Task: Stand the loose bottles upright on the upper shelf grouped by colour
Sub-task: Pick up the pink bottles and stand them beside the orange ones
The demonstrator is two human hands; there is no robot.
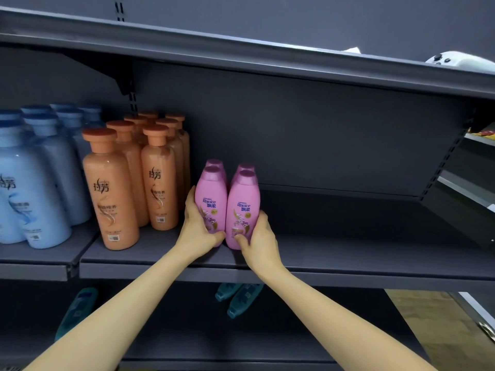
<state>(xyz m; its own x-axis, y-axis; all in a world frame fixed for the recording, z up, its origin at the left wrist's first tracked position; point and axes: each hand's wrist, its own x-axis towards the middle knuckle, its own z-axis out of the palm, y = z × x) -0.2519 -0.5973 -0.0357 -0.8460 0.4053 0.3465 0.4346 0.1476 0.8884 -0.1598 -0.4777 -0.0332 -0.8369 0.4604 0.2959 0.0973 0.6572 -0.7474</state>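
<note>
Two pink bottles stand upright side by side at the front of the upper shelf (348,253). My left hand (199,226) grips the left pink bottle (210,196) around its lower half. My right hand (258,236) grips the right pink bottle (243,207) low down, thumb on its front. Two more pink bottles (214,164) stand directly behind them, only their caps showing. On the lower shelf lie loose teal bottles (241,298), and another teal bottle (77,309) lies at the left, partly hidden by my left arm.
Several orange bottles (112,188) stand in a block left of the pink ones, and several blue bottles (29,188) stand further left. The upper shelf stretches on to the right of the pink bottles. A white object (460,60) lies on the top shelf at the right.
</note>
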